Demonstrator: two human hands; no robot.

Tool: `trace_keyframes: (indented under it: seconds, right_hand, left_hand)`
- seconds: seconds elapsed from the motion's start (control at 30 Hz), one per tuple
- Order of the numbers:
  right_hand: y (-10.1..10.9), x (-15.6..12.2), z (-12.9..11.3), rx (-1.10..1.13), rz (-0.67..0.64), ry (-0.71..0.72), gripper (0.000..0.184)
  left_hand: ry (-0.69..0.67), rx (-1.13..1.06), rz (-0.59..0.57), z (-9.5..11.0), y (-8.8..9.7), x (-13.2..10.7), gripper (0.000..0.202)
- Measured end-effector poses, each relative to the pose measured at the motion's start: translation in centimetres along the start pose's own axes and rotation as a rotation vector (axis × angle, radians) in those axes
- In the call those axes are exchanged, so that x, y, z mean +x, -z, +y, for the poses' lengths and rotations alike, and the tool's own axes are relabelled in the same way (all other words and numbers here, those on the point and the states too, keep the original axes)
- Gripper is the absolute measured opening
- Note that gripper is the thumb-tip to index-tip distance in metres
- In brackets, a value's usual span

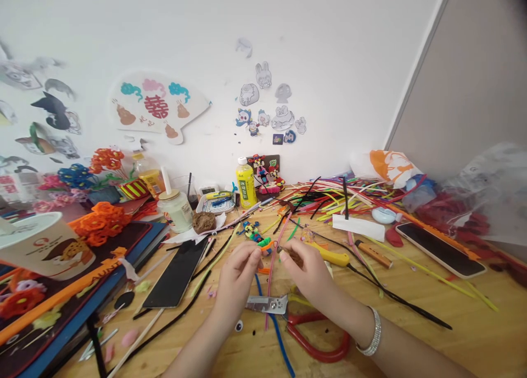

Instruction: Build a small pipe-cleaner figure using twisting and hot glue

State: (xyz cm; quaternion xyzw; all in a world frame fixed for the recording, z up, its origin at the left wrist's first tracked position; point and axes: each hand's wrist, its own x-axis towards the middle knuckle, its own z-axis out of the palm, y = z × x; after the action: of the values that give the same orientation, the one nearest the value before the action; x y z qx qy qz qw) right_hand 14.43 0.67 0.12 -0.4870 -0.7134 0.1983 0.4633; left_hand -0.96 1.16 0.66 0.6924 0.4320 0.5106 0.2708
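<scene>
A small doll of twisted pipe cleaners (254, 234), blue, yellow, green and orange, sits between my two hands. The fingertips of my left hand (239, 268) are pinched on its green and orange end. My right hand (307, 265) is closed in a pinch just right of the orange part; what lies between its fingertips is too small to make out. Below my hands, scissors with red handles (321, 353) lie on the wooden table (222, 348). A pink pipe cleaner (272, 290) and a blue pipe cleaner (280, 337) pass beneath and between my hands.
Loose pipe cleaners (325, 196) pile up at the back, beside a yellow bottle (246, 184). A black phone (177, 273) lies left, another phone (440, 249) right. A hot glue gun (331, 255) rests by my right hand. A paper cup (49, 246) stands far left.
</scene>
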Motion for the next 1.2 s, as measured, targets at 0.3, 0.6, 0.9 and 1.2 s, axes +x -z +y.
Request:
trace_keyframes:
  seconds: [0.3, 0.6, 0.9, 1.2]
  right_hand:
    - [0.4, 0.5, 0.2, -0.146, 0.04, -0.059, 0.025]
    - [-0.5, 0.2, 1.9, -0.626, -0.278, -0.008, 0.015]
    - [-0.5, 1.1, 1.8, -0.073, -0.016, 0.105, 0.013]
    - [0.2, 1.2, 0.7, 0.644, -0.213, -0.115, 0.017]
  left_hand:
    - [0.026, -0.019, 0.036, 0.2, 0.1, 0.1, 0.033]
    - [0.221, -0.281, 0.039, -0.4, -0.2, 0.0, 0.029]
    - [0.487, -0.756, -0.015, 0.8, -0.9, -0.5, 0.024]
    - [0.61, -1.115, -0.249, 1.1, -1.6, -1.2, 0.021]
